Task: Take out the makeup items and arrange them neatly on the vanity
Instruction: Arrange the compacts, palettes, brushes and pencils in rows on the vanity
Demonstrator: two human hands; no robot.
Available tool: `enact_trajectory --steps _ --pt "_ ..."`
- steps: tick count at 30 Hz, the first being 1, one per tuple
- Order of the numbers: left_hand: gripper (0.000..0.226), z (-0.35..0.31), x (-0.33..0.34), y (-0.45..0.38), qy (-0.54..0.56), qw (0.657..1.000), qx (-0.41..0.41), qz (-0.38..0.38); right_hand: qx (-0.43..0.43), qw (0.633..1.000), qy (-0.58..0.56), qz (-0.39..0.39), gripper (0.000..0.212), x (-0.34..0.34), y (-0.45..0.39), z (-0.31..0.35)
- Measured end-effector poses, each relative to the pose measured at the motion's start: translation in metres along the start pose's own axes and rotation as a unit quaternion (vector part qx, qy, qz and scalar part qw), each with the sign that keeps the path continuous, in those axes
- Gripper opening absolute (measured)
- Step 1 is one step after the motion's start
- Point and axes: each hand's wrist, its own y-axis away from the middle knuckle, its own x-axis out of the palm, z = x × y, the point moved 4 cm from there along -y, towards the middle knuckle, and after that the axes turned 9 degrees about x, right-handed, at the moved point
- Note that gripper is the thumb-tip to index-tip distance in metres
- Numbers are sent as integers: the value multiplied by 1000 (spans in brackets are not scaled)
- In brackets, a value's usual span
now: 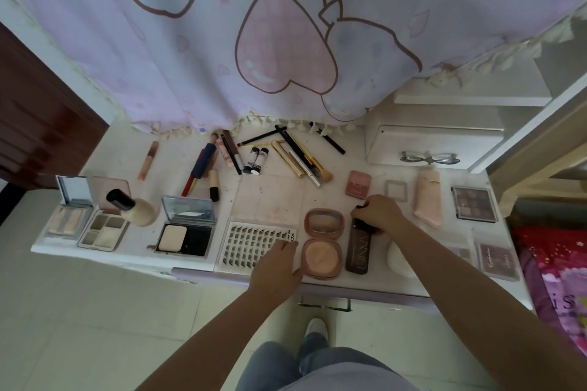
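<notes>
Makeup lies spread over the white vanity (317, 194). My right hand (379, 213) grips the black cap end of a dark brown bottle (359, 247) lying flat near the front edge. Left of it sits an open round pink compact (323, 243). My left hand (276, 263) rests with fingers on the right edge of a false-lash tray (254, 246), beside the compact. Open palettes (187, 228) line the front left, with a foundation bottle (133, 205) lying among them.
Pencils, brushes and tubes (279, 152) lie scattered at the back under a pink curtain (286, 41). A blush (359, 183), a peach tube (428, 200) and eyeshadow palettes (475, 203) lie to the right. An eyelash curler (428, 158) rests on a white box. A drawer handle (325, 303) sticks out below.
</notes>
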Motion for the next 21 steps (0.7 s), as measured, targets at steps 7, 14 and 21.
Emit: enact_trajectory --steps 7,14,21 --pt "50 -24 -22 -1 44 998 34 1 -37 972 -233 12 23 -30 44 -28" --pt "41 -90 -42 24 129 987 92 -21 -172 913 -367 49 19 -64 144 -17" --pt "31 -91 -65 93 22 980 84 -179 -228 953 -197 34 23 -57 204 3"
